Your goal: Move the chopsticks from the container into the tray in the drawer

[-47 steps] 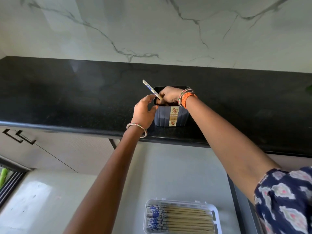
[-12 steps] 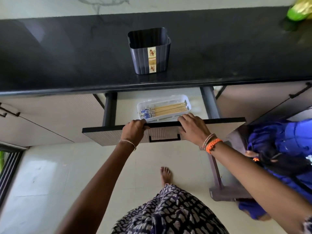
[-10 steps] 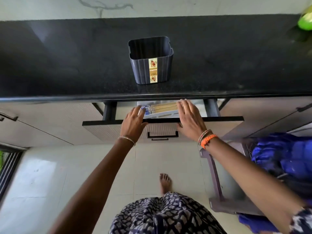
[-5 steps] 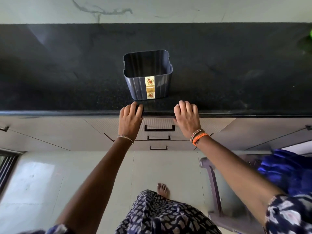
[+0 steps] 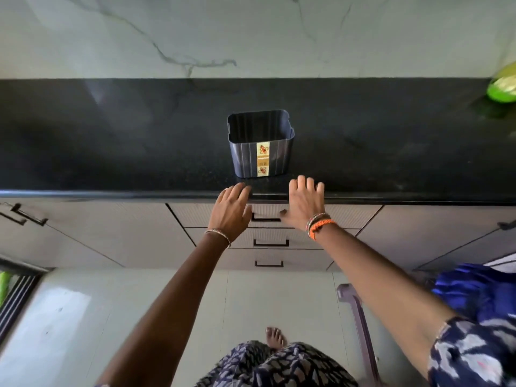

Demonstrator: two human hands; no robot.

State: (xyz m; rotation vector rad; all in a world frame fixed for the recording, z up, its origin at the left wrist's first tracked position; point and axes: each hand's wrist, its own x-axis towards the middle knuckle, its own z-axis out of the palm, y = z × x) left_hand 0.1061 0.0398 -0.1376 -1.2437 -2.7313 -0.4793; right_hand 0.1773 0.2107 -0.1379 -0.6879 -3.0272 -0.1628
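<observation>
Two hands, yours, both spread flat, fingers straight, gripping nothing. Left hand over top drawer front, fingertips up at worktop front edge. Right hand likewise, just right of drawer handle, fingers reaching over same edge. Drawer closed flush; tray and chopsticks out of sight. Container stands upright near worktop front edge, just beyond your fingertips: dark grey, ribbed, squarish, open top, nothing visible inside, cream label strip with orange motifs down front. Green object at worktop far right corner, blurred.
</observation>
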